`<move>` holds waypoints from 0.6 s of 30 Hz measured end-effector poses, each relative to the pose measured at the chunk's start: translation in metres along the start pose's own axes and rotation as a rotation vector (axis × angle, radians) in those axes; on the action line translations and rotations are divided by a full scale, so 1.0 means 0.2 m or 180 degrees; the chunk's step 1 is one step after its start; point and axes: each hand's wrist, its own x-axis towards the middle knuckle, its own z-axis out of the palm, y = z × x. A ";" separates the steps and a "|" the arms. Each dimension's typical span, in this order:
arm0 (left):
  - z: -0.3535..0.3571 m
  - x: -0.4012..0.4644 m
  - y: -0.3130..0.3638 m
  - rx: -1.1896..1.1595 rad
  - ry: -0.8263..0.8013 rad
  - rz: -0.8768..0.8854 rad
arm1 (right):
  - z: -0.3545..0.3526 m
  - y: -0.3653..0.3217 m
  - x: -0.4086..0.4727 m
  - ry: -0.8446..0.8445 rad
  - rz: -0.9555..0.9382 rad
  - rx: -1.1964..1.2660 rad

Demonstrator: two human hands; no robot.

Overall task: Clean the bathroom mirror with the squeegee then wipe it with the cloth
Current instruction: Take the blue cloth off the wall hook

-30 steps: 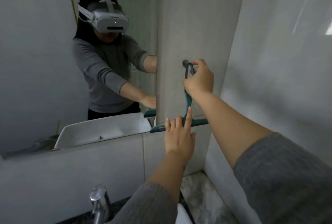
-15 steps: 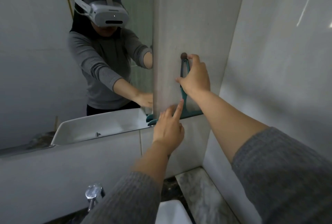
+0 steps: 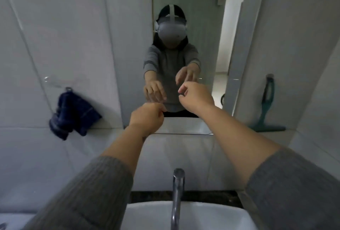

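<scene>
The teal squeegee (image 3: 266, 108) hangs from a hook on the tiled wall at the right, blade down, with no hand on it. A dark blue cloth (image 3: 73, 113) hangs from a hook on the left wall. Between them is the bathroom mirror (image 3: 184, 27), showing a person in a grey sweater and a headset. My left hand (image 3: 147, 117) is in front of the mirror's lower edge, fingers loosely curled and holding nothing. My right hand (image 3: 196, 98) is a little higher and to the right, also loosely curled and empty.
A chrome tap (image 3: 177, 193) rises from the white basin (image 3: 147, 217) at the bottom centre. A dark stone counter strip (image 3: 211, 197) runs behind the basin. Grey wall tiles surround the mirror.
My right hand has let go of the squeegee, which now hangs on its hook. Both hands have come away to the middle, and my view has swung left to face the mirror.
</scene>
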 end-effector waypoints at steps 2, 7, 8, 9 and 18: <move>-0.13 -0.06 -0.18 0.0093 0.0140 -0.0317 | 0.13 -0.18 0.01 -0.0176 -0.0213 0.0066; -0.33 -0.22 -0.59 0.0230 0.0599 -0.0915 | 0.45 -0.54 0.02 -0.0552 -0.0743 0.0236; -0.35 -0.25 -0.67 0.0225 0.0712 -0.1022 | 0.51 -0.59 0.02 -0.0632 -0.0826 0.0290; -0.37 -0.27 -0.73 0.0190 0.0827 -0.1126 | 0.57 -0.64 0.02 -0.0690 -0.0907 0.0342; -0.33 -0.28 -1.12 -0.0029 0.1106 -0.1685 | 1.04 -0.86 0.09 -0.0733 -0.1455 0.0831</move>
